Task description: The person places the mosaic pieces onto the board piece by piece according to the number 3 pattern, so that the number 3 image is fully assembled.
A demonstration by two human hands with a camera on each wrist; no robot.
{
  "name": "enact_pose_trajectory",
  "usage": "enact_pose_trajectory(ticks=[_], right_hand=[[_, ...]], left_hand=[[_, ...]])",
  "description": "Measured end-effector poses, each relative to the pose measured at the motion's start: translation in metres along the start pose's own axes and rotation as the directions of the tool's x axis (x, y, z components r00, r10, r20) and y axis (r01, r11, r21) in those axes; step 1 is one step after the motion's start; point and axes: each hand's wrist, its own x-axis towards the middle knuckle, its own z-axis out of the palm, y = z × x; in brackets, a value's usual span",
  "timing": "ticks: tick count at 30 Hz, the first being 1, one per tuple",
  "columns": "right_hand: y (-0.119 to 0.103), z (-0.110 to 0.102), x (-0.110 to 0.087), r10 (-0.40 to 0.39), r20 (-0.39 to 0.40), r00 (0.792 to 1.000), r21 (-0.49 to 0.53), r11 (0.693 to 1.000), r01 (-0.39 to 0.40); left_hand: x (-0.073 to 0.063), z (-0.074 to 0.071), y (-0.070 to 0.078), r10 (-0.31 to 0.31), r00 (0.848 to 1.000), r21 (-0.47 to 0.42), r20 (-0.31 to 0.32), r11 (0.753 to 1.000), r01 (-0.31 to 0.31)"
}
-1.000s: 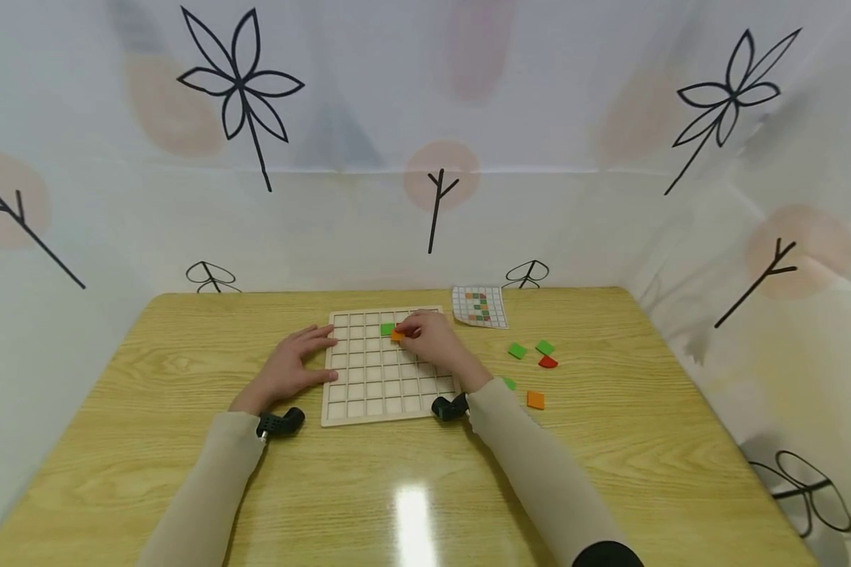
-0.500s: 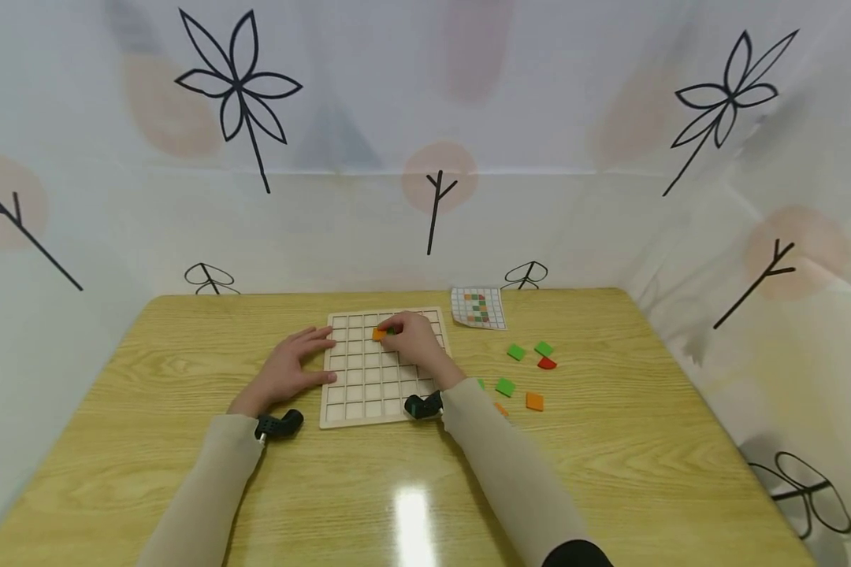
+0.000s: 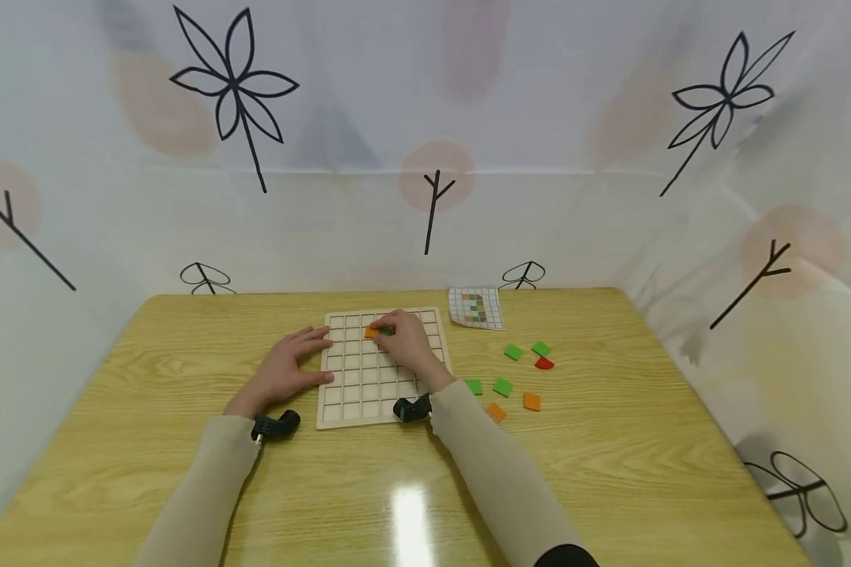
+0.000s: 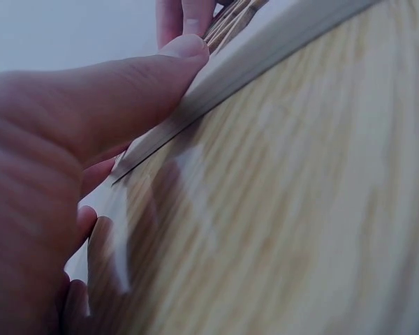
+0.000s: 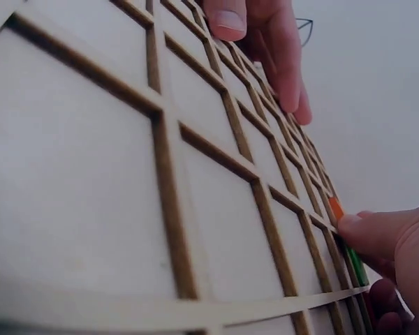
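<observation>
A pale wooden grid board point(image 3: 354, 411) lies on the table in the head view. My left hand point(image 3: 287, 368) rests at its left edge with fingers spread; the thumb point(image 4: 136, 91) lies along the rim in the left wrist view. Over the board's upper rows, my right hand point(image 3: 406, 342) pinches an orange square tile point(image 3: 371, 333) between thumb and fingers. Just right of that tile a green tile point(image 3: 386, 331) shows on the board, partly hidden by the fingers. In the right wrist view the thumb overlaps the orange tile point(image 5: 335, 207), with the green tile point(image 5: 356, 264) beside it.
Right of the board lie several loose green tiles point(image 3: 503, 387), two orange tiles point(image 3: 532, 402) and a red quarter-round piece point(image 3: 544, 363). Behind them, a paper card point(image 3: 496, 315) with a coloured grid pattern lies near the table's back edge. A printed curtain stands behind the table point(image 3: 206, 339).
My right hand has moved left with the orange tile, from the green tile's lower right to its left side. The left hand has kept its place on the board's edge.
</observation>
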Motion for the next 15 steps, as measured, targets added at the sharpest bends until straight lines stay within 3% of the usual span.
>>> enact_pose_trajectory(ticks=[8,15], right_hand=[[-0.0006,0.0027,-0.0007,-0.032,-0.016,0.999,-0.03,0.999,0.031],[-0.0026,0.003,-0.0023,0.026,-0.025,0.999,-0.005,1.0,-0.026]], left_hand=[[0.0002,0.0005,-0.0014,-0.001,1.0,0.003,-0.008,1.0,0.001],[0.0006,0.001,-0.0015,0.0,1.0,-0.004,-0.008,1.0,0.0]])
